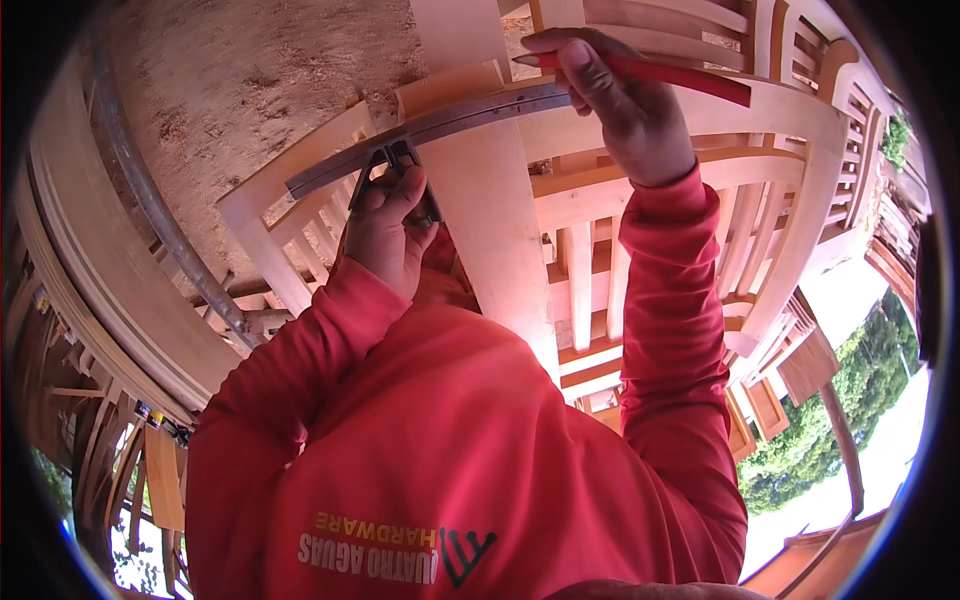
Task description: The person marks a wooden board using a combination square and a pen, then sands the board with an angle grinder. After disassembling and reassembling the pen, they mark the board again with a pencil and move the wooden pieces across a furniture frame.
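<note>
My left hand (pixel 388 230) is closed around the dark head of a combination square (pixel 455 122). Its long metal blade lies across a wide, pale wooden board (pixel 490 230) and reaches past the board's left edge. Pinched between thumb and fingers of my right hand (pixel 625 105) is a red carpenter's pencil (pixel 690 80), its sharpened tip pointing left. That hand hovers over the blade's right end, with the pencil tip a little above it in this view.
Slatted wooden frames (pixel 690 190) stand to the right and behind the board. Long curved-looking planks (pixel 120 250) and a metal pipe (pixel 160 200) run along the left. The ground (pixel 260 70) is strewn with sawdust. Greenery (pixel 840 420) shows at the far right.
</note>
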A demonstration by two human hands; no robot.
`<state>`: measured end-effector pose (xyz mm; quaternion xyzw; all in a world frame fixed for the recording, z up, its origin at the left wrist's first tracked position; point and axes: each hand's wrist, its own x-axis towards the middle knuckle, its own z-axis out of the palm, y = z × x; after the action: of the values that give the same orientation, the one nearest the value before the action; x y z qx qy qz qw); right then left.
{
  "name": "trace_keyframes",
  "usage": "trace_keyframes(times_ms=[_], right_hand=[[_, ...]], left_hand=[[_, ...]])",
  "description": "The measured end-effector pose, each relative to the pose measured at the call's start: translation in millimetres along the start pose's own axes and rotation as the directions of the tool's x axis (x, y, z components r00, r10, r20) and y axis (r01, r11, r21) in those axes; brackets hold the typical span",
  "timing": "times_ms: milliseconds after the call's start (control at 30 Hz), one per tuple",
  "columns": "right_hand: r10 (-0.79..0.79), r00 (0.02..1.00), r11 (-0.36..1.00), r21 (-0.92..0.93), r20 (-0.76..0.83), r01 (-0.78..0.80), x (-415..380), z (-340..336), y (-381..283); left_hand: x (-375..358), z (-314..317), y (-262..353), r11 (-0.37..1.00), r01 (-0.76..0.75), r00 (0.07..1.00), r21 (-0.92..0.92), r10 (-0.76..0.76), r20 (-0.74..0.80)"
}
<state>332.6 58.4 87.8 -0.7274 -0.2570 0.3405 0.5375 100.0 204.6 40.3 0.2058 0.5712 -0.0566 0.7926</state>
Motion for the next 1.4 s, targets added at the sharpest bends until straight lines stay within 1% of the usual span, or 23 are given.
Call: trace_keyframes(times_ms=[33, 100, 133, 233, 267, 367, 467, 567, 667, 867, 967, 1000, 1100, 1133, 1233, 1267, 1367, 1400], right_hand=[[0.078, 0.995, 0.995, 0.057, 0.056, -0.081, 4, 11, 3], [-0.001, 0.984, 0.987, 0.155, 0.176, -0.027, 14, 35, 19], [-0.021, 0.983, 0.999, 0.031, 0.183, 0.015, 18, 44, 15], [-0.072, 0.950, 0.996, -0.029, 0.304, 0.085, 26, 55, 13], [-0.068, 0.948, 0.995, -0.044, 0.311, 0.086, 28, 57, 13], [-0.075, 0.940, 0.997, -0.009, 0.332, 0.083, 29, 60, 23], [-0.032, 0.925, 0.999, -0.021, 0.378, 0.043, 30, 61, 19], [-0.063, 0.935, 0.998, 0.027, 0.349, 0.057, 32, 62, 18], [-0.055, 0.954, 0.998, 0.022, 0.293, 0.051, 33, 65, 18], [-0.083, 0.949, 0.993, -0.058, 0.306, 0.106, 34, 58, 12], [-0.066, 0.965, 0.975, -0.189, 0.252, 0.116, 29, 26, 13], [-0.044, 0.973, 0.973, -0.211, 0.227, 0.093, 27, 17, 17], [-0.030, 0.974, 0.973, -0.215, 0.224, 0.079, 26, 4, 16], [-0.007, 0.980, 0.976, -0.211, 0.200, 0.050, 26, 9, 16], [-0.080, 0.969, 0.958, -0.249, 0.235, 0.140, 30, 48, 18], [-0.149, 0.961, 0.951, -0.231, 0.233, 0.204, 30, 60, 25], [-0.116, 0.974, 0.934, -0.313, 0.194, 0.174, 27, 45, 21], [-0.078, 0.981, 0.944, -0.303, 0.175, 0.129, 24, 28, 14]], left_hand=[[0, 1, 0, 1.000, -0.012, 1.000, 0.000, 0.012, 0.011], [0, 2, -2, 0.999, -0.035, 0.999, 0.000, 0.035, 0.033], [1, 0, -4, 0.999, -0.040, 0.999, -0.003, 0.040, 0.029], [-2, 4, -4, 0.999, -0.046, 0.999, 0.001, 0.046, 0.008], [-2, 4, -3, 0.999, -0.047, 0.999, 0.002, 0.047, 0.002], [-2, 5, -4, 0.999, -0.053, 0.999, -0.005, 0.053, -0.006], [-2, 5, -4, 0.998, -0.058, 0.998, -0.001, 0.058, 0.006], [-5, 10, -1, 0.999, -0.038, 0.998, -0.002, 0.038, -0.042], [-5, 9, -2, 0.999, -0.041, 0.998, -0.001, 0.041, -0.038], [0, 6, -5, 0.999, -0.037, 0.997, -0.005, 0.037, -0.062], [-3, 9, -3, 0.999, -0.044, 0.997, -0.005, 0.044, -0.061], [-4, 10, -2, 0.999, -0.048, 0.997, -0.008, 0.047, -0.060], [-6, 13, -2, 0.998, -0.056, 0.997, -0.016, 0.055, -0.049], [-5, 12, -3, 0.998, -0.056, 0.997, -0.018, 0.056, -0.045], [-2, 9, -4, 0.998, -0.051, 0.998, -0.026, 0.050, -0.034], [-2, 9, -4, 0.998, -0.048, 0.998, -0.030, 0.047, -0.030], [-5, 11, 0, 1.000, -0.018, 0.999, -0.019, 0.017, -0.042], [-6, 13, -1, 1.000, -0.020, 0.999, -0.017, 0.019, -0.047]])
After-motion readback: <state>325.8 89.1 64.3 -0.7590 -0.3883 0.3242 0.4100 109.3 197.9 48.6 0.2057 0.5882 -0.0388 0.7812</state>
